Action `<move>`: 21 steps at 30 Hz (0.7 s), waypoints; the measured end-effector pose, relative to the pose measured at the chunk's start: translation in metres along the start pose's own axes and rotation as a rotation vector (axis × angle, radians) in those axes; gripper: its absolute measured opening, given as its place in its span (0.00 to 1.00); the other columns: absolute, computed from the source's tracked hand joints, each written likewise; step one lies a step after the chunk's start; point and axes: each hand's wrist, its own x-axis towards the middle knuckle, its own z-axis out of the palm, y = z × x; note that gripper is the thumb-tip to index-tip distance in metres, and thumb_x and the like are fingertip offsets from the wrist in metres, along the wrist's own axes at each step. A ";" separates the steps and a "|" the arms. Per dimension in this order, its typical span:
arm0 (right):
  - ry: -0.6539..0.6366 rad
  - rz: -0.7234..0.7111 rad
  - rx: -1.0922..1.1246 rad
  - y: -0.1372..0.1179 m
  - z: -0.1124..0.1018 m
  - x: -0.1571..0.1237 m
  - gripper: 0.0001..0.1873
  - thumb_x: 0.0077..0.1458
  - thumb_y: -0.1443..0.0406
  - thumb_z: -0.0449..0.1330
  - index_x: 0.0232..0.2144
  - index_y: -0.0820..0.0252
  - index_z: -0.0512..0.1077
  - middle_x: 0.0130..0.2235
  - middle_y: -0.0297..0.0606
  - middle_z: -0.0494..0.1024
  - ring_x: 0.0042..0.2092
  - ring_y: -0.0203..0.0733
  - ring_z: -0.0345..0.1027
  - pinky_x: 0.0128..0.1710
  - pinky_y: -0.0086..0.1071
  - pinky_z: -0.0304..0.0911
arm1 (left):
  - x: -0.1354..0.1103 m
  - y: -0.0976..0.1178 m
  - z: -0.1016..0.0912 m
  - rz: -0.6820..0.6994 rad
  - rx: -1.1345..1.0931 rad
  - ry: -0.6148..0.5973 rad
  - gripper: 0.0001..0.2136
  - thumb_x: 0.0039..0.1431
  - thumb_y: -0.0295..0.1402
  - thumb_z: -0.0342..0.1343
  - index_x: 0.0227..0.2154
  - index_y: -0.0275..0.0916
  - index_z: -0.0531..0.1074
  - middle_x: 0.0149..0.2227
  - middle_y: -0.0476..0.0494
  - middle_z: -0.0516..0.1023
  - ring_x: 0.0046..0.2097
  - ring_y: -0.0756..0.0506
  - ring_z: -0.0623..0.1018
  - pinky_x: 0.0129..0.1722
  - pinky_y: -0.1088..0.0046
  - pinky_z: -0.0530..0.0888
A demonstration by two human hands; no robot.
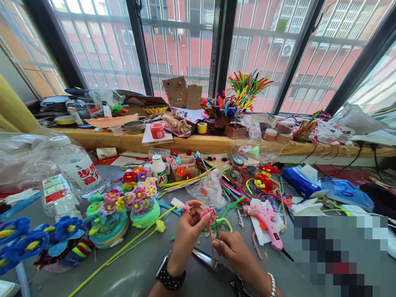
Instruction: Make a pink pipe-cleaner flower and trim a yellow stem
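My left hand (191,227) pinches a small pink pipe-cleaner flower (208,214) between thumb and fingers. From the flower a pink stem (211,237) hangs down between my hands. Close beside it, my right hand (235,247) is closed around what look like small scissors (217,232), their thin dark blades pointing up at the flower; the fingers partly cover them. Under my hands a shiny metal tool (204,258) lies on the grey table, its far part hidden. Just right of my hands, a pink hot glue gun (267,225) rests on white paper.
Pipe-cleaner flower pots, one green (144,212) and one blue (108,229), stand at left beside plastic bottles (78,169). A long yellow pipe cleaner (123,249) crosses the table. Behind lie loose pipe cleaners, a white bottle (159,170) and a glass jar (237,165). A tissue pack (301,181) lies right.
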 end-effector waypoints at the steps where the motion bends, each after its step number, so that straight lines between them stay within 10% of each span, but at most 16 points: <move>1: 0.004 0.002 0.013 0.000 0.001 0.000 0.30 0.48 0.44 0.38 0.12 0.61 0.57 0.14 0.29 0.55 0.18 0.31 0.50 0.19 0.26 0.42 | -0.001 0.001 0.001 0.003 -0.001 0.000 0.16 0.41 0.30 0.58 0.33 0.40 0.57 0.20 0.57 0.67 0.27 0.51 0.72 0.30 0.76 0.68; 21: 0.117 -0.156 -0.131 0.045 0.019 0.011 0.31 0.49 0.45 0.37 0.09 0.61 0.55 0.11 0.28 0.51 0.15 0.30 0.44 0.15 0.26 0.36 | 0.008 -0.007 -0.005 -0.082 -0.160 -0.006 0.11 0.35 0.35 0.62 0.18 0.35 0.66 0.19 0.51 0.69 0.23 0.53 0.67 0.24 0.80 0.64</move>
